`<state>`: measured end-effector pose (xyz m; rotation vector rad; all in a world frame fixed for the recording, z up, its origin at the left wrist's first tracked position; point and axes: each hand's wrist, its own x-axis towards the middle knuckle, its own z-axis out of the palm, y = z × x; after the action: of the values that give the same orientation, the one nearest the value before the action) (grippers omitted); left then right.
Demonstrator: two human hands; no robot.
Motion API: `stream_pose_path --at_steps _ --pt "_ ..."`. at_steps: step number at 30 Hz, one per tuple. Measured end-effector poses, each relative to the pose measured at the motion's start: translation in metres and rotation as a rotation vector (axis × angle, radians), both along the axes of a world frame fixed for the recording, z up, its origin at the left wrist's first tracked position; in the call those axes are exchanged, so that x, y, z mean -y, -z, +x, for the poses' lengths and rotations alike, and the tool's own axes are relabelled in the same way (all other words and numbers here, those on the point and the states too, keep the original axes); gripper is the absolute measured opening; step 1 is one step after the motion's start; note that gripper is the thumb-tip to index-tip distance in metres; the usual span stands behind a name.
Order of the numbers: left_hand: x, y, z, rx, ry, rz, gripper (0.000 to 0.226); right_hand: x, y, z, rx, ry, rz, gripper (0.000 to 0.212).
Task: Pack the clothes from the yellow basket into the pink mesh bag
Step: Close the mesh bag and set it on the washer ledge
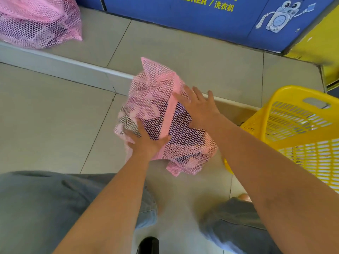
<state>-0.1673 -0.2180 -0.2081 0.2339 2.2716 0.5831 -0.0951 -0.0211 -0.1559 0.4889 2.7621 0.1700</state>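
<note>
1. laundromat floor, packing close to done by my reading: the pink mesh bag [165, 121] sits on the tiled floor [55, 116] just in front of a low step [73, 70], bulging with dark clothes [180, 123] that show through the netting.
2. the yellow basket [300, 132] stands at the right edge of the floor, beside the bag; through its slats i see pale glints but cannot tell whether any garment is left inside.
3. what looks left, as i judge it: closing the bag's loose top, which stands crumpled toward the step.
4. my left hand [145, 142] presses the near-left side of the bag, fingers spread flat over the mesh, not gripping anything.
5. my right hand [200, 109] lies palm-down on the bag's right upper side, fingers splayed wide, likewise holding nothing closed.
6. both forearms reach forward and down, converging on the bag.
7. a second filled pink bag [36, 22] rests on the raised level at the far left corner.
</note>
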Motion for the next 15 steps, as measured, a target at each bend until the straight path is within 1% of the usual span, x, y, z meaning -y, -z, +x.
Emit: stream_pose_path --at_steps 2,4,5,7,9,10,12,14,15 --pt "-0.005 0.008 0.0 0.039 0.019 0.022 0.134 -0.009 0.011 -0.014 0.05 -0.098 0.065 0.132" --pt "-0.009 0.017 -0.002 0.056 0.001 0.076 0.136 -0.015 0.022 -0.025 0.109 -0.17 0.1 0.13" --pt "-0.01 0.021 -0.003 0.047 -0.019 0.109 0.135 -0.017 0.028 -0.029 0.142 -0.192 0.103 0.124" --pt "-0.016 0.031 -0.006 -0.025 -0.039 0.134 0.128 -0.017 0.036 -0.033 0.141 -0.221 0.091 0.098" --pt "-0.025 0.036 -0.008 -0.117 -0.024 0.113 0.11 -0.015 0.042 -0.032 0.101 -0.264 0.081 0.067" --pt "-0.028 0.038 -0.01 -0.16 -0.019 0.104 0.098 -0.014 0.044 -0.032 0.106 -0.273 0.052 0.056" --pt "-0.032 0.037 -0.014 -0.219 0.007 0.094 0.075 -0.01 0.046 -0.026 0.118 -0.234 -0.005 0.042" --pt "-0.033 0.037 -0.022 -0.273 0.086 0.105 0.063 -0.006 0.047 -0.018 0.126 -0.169 -0.026 0.037" --pt "-0.033 0.035 -0.026 -0.3 0.14 0.114 0.06 -0.003 0.049 -0.014 0.144 -0.116 -0.059 0.038"
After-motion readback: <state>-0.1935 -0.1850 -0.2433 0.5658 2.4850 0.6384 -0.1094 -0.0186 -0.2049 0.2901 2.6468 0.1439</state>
